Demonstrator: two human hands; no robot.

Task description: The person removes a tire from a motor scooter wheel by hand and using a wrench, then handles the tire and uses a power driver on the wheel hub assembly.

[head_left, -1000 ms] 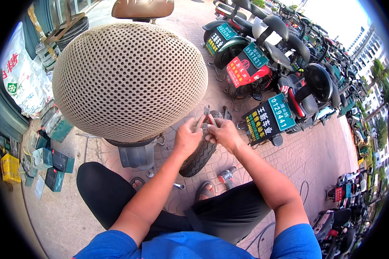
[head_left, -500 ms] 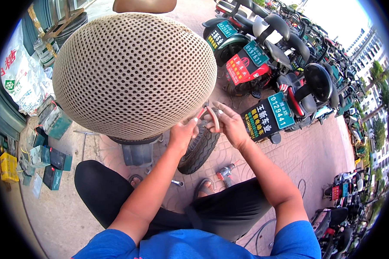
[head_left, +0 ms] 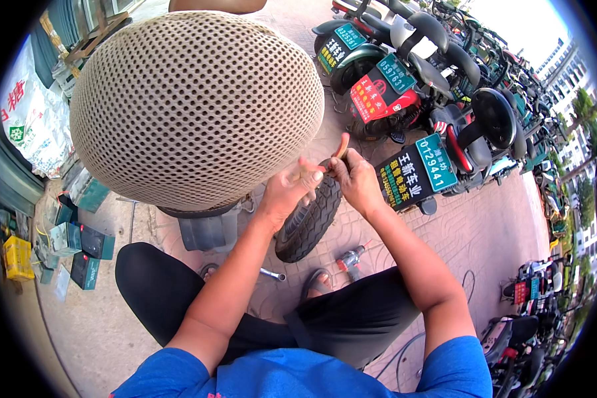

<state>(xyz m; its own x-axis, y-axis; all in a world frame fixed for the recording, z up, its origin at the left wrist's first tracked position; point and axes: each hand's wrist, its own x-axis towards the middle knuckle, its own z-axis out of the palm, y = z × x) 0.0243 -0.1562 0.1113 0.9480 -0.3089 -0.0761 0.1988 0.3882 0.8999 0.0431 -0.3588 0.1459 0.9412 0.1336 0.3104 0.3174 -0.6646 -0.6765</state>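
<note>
My right hand [head_left: 357,182] is closed around pliers [head_left: 341,144]; one reddish handle sticks up past its fingers, and the jaws are hidden. Close beside it, my left hand [head_left: 286,194] has its thumb and fingers pinched together, nearly touching the right fingertips. Whatever it pinches is too small to make out. Both hands are over a black-tyred wheel [head_left: 314,224], just right of a large seat with a beige mesh cover [head_left: 199,109]. Dark grey bodywork [head_left: 207,232] shows below the seat.
On the paving by my sandalled feet lie a spanner [head_left: 272,274] and a red-grey power drill [head_left: 350,257]. Several boxy batteries [head_left: 89,255] and a yellow box [head_left: 18,259] stand at left, near a white sack [head_left: 36,116]. Parked electric scooters [head_left: 411,169] line the right.
The pliers have turned within my right hand, their handle now pointing up instead of spreading between the hands. My left hand has risen slightly. The whole view has shifted a little.
</note>
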